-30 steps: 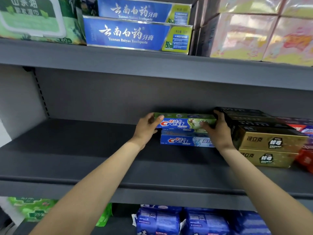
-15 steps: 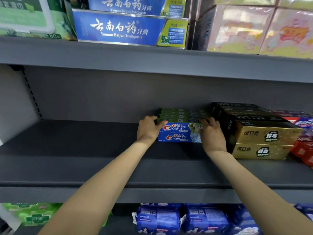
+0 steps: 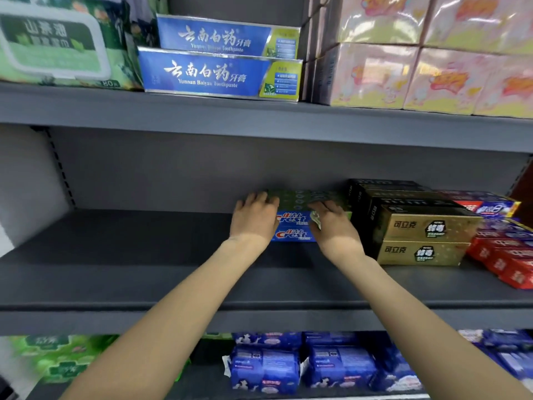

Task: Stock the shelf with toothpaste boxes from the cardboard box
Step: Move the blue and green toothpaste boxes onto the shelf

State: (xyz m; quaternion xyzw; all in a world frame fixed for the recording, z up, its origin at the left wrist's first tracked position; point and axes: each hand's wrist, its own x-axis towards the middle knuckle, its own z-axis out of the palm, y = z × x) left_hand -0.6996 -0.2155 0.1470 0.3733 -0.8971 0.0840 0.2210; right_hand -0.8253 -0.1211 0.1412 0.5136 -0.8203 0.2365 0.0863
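Note:
Two blue Crest toothpaste boxes [image 3: 292,226] lie stacked at the back of the grey middle shelf [image 3: 144,255], with green box tops [image 3: 302,196] showing behind them. My left hand [image 3: 253,219] presses flat against the stack's left end, fingertips reaching over the top corner. My right hand [image 3: 331,226] lies against the front of the stack's right part, fingers over its top edge. Neither hand plainly curls round a box. The cardboard box is out of view.
Black and gold toothpaste boxes [image 3: 424,235] stand right beside the stack, with red and blue boxes [image 3: 501,255] further right. Blue Yunnan Baiyao boxes [image 3: 219,73], wet wipes [image 3: 57,44] and pink packs [image 3: 432,67] fill the shelf above. Blue packs [image 3: 302,368] sit below.
The top Crest box has come down onto the stack, and the stack has slid back toward the rear wall. Both hands have moved closer together over its front.

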